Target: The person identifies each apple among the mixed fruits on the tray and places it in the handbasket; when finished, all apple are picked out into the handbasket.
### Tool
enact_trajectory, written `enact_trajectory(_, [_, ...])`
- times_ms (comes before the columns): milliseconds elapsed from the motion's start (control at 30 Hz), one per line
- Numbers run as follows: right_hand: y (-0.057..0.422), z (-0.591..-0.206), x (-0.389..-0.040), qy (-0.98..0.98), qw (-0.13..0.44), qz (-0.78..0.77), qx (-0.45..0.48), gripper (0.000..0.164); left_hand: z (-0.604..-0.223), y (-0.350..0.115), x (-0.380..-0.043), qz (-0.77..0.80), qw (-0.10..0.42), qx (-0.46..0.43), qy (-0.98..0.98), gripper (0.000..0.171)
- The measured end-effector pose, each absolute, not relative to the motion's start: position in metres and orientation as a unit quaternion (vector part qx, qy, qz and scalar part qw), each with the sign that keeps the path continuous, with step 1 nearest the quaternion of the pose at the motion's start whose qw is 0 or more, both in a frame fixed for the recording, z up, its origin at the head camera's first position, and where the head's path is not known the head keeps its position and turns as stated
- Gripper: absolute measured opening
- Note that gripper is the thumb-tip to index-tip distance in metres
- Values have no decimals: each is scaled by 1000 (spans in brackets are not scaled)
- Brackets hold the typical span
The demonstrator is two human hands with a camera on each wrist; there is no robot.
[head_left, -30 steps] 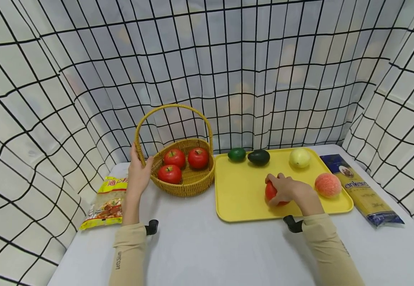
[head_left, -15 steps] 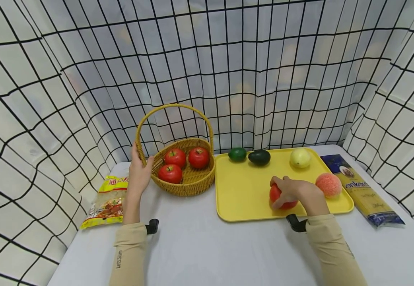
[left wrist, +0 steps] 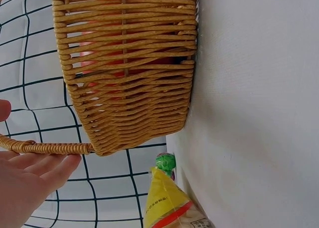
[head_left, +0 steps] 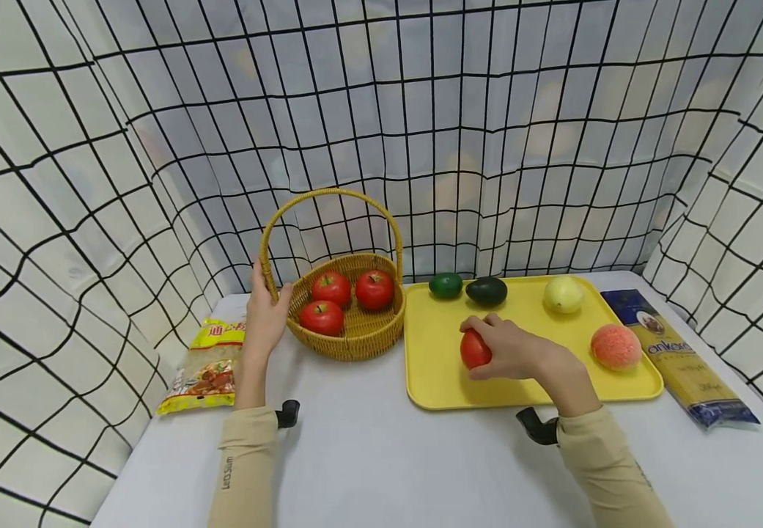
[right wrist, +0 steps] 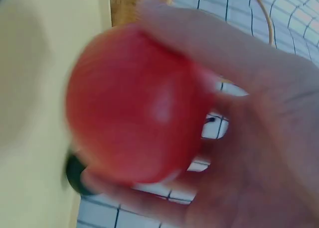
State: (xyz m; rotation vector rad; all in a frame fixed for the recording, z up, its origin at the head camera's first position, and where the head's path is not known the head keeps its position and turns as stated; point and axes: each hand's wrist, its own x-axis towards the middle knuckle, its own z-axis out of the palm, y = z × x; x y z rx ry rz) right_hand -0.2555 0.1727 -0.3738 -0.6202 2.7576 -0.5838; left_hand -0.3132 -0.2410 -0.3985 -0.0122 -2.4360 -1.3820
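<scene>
My left hand (head_left: 267,319) is at the left side of the wicker basket (head_left: 348,349), its fingers laid against the handle (left wrist: 55,148) and its thumb apart from it. Inside the basket sit three red apples (head_left: 322,318), seen only through the weave in the left wrist view. Above the front part of the yellow tray (head_left: 434,392), my right hand (head_left: 509,350) grips another red apple (head_left: 475,350) between thumb and fingers. The right wrist view shows this apple (right wrist: 134,106) blurred and clear of the tray surface.
Two dark green avocados (head_left: 487,292) and a yellow lemon (head_left: 564,294) lie along the tray's back, a peach (head_left: 616,347) at its right. A pasta packet (head_left: 681,359) is right of the tray; a yellow food bag (head_left: 206,367) lies left. Black netting (head_left: 447,132) surrounds the table.
My right hand has lifted the apple off the tray and carried it left. The left hand stays at the basket handle. The head view has shifted slightly.
</scene>
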Motion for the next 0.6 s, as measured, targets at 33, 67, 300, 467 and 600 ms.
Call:
enact_trajectory(33, [168,-374,-255,945,120,-208,-222,66,-398,-242,-313,-486,171,-4,-857,80])
enact_trajectory(67, [164,-374,-256,942,110,-214,-232,67,-397,-242,-314,-486,172,-6,-857,80])
enact_trajectory(300, [136,-371,-261,934,61,-235,-262,73,-391,-245,-315,-490,174,-5,-854,80])
enact_trajectory(467, [102,-374,-274,925,9,-255,-280,72,-393,-245,-316,-489,171,-3,-856,80])
enact_trajectory(600, [68,-377,-295,923,-48,-247,-291,73,-397,-245,-316,-484,163,2,-860,81])
